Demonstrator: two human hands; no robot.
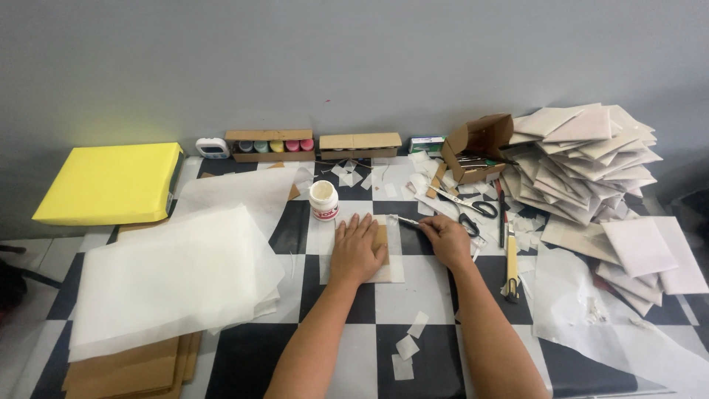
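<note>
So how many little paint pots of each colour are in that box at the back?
In the open cardboard box by the wall:
Dark pot: 1
Light green pot: 1
Yellow pot: 1
Pink pots: 2
Total: 5

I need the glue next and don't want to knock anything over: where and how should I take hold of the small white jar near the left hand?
Probably best by its round side wall, below the lid. The small white jar stands upright just beyond the left hand, so reach forward from the near side and wrap the fingers around its body. Its left side looks open; the right hand is busy with a thin tool.
</note>
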